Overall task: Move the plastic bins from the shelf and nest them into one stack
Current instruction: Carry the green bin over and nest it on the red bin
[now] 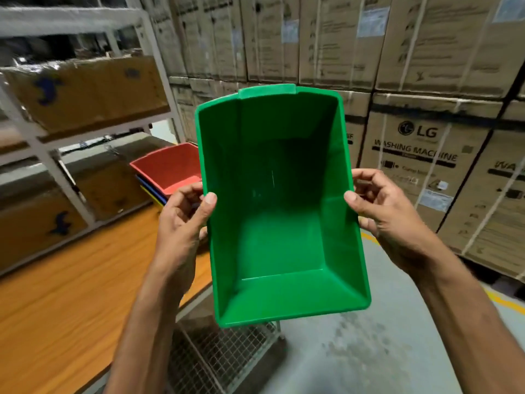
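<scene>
Head view: wooden table (71, 280), stacked cartons (426, 52).

Orange wood-grain counter (71, 280): nested stack of plastic bins (167, 177) at far edge, red on top, blue and yellow rims below. White metal shelf (42, 149) carries brown cardboard boxes (85, 92).

Tall brown cardboard cartons (326, 38) are standing stacked in rows across the back, one brown carton printed LG WASHING MACHINE (420, 155) sitting at the right. An orange wood-grain tabletop (71, 285) is stretching along the lower left, a white wire-mesh cage (227, 356) showing under its near edge. Grey concrete floor (383, 336) with a yellow painted line (500, 301) is running below the cartons
</scene>
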A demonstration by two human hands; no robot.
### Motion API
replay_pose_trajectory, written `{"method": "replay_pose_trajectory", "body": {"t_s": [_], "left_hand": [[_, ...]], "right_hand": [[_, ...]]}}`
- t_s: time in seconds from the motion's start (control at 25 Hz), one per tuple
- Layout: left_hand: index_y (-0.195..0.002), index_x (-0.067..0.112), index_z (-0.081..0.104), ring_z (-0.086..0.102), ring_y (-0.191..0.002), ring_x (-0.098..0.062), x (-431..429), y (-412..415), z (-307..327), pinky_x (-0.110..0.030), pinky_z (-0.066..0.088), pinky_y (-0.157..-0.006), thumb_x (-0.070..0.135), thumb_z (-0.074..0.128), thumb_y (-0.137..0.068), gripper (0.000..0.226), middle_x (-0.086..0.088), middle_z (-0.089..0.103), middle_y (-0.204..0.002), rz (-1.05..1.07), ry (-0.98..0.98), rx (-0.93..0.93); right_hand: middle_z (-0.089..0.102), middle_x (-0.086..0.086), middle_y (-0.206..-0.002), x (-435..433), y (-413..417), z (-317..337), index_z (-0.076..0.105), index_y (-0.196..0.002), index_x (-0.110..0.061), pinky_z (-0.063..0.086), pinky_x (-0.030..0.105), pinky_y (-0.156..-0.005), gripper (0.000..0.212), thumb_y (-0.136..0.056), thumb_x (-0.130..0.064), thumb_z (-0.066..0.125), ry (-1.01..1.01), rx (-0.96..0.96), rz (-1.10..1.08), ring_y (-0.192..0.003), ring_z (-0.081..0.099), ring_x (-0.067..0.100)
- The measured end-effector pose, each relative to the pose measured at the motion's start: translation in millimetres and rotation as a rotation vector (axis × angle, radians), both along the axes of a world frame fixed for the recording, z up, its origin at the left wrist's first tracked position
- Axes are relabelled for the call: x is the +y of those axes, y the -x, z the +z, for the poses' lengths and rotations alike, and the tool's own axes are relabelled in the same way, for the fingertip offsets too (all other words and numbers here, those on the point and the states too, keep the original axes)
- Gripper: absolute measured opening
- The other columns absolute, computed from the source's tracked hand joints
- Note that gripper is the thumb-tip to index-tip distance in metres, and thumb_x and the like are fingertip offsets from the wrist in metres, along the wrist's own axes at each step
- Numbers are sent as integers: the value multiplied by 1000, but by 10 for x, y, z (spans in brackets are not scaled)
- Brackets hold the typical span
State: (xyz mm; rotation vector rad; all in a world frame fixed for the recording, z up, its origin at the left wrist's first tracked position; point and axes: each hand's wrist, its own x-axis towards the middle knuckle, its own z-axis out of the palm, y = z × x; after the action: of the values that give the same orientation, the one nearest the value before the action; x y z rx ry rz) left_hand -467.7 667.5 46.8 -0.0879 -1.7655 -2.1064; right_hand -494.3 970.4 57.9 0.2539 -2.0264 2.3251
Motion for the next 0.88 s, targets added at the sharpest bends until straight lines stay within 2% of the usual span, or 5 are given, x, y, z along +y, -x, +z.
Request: {"method": "replay_pose_trajectory", "body": {"t_s": [0.08,0.24,0.48,0.68,0.88], "left_hand": [[-114,21,62,64,-89,-5,-158,230,204,-26,47,-67,20,67,-95,20,8,70,-102,49,28,50],[-118,17,63,64,-104,-13,-519,679,512,-41,50,-94,18,64,-100,18,2,71,-111,205,71,158],[-119,13,59,63,-93,-8,-863,1237,670,-24,53,-83,15,59,-104,16,1,67,-105,486,129,272],[-121,16,59,60,-102,-15,-1211,1729,762,-29,54,-89,26,62,-101,22,-6,65,-114,694,219,292],[-116,24,58,63,-108,-15,-1354,2248,800,-35,54,-101,25,59,-102,14,-6,65,-118,931,269,294]], "right_hand": [[64,10,-121,-197,364,189,57,-128,-15,57,36,-88,30,-100,-3,59,-3,53,52,-108,63,18],[67,3,-116,-683,1073,511,60,-117,-24,57,37,-89,27,-101,-3,57,27,161,127,-105,65,13],[71,-2,-110,-1359,2086,687,63,-112,-30,51,50,-100,24,-95,-13,67,92,335,278,-106,65,17],[67,7,-118,-1842,2961,737,56,-123,-20,54,42,-96,27,-101,-4,57,108,361,442,-110,62,20],[67,10,-120,-2272,3630,789,56,-126,-19,55,17,-72,28,-102,-5,57,65,348,449,-98,65,10]]}}
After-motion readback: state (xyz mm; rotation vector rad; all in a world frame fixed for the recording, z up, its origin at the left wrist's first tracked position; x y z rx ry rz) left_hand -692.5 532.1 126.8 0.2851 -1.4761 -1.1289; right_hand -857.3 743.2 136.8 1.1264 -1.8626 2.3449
